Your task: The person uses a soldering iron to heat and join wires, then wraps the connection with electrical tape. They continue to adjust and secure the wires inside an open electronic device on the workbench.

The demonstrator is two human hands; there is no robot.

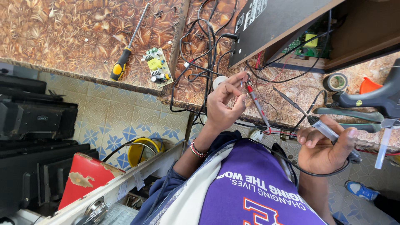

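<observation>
The bench [75, 37], patterned in brown leaves, filled the top of the view, and on it lay an opened black cabinet [275, 21] with green boards showing inside. A tangle of black cables [204, 46] ran from the cabinet toward the bench edge. Further left lay a small circuit board [157, 67] and, just beside it, a yellow-handled screwdriver [125, 54]. A roll of tape [336, 82] sat near a black glue gun [375, 98] at the right. The right hand [323, 146] was closed around a soldering iron [308, 116], its tip angled toward the bench (cord looping below the wrist). The left hand [223, 104] pinched a thin wire [243, 82] between thumb and fingertips, close beside a red probe [255, 102], over the bench edge.
</observation>
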